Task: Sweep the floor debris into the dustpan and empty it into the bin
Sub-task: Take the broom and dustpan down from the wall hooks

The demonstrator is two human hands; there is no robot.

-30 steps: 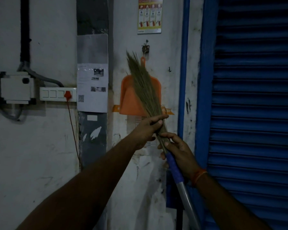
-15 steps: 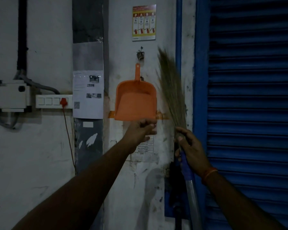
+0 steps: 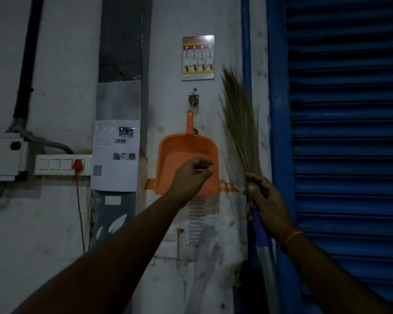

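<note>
A: The left hand [image 3: 192,175], fingers loosely curled and empty, reaches up in front of the orange dustpan [image 3: 179,152] hanging on the wall.

B: Likely light, rigid plastic; take its handle above. The right hand [image 3: 267,200] grips the broom [image 3: 241,123], its soft bristles fanning upward.

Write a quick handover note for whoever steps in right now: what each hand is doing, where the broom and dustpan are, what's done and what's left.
Right hand: grips the broom where bristles meet handle, bristles pointing up, beside the blue shutter.
Left hand: raised in front of the orange dustpan, fingers curled; contact can't be confirmed.
Dustpan hangs by its handle from a wall hook.
Done: broom in hand.
Left: take the dustpan down, sweep the debris in, empty it into the bin. Debris and bin aren't in view.
</note>
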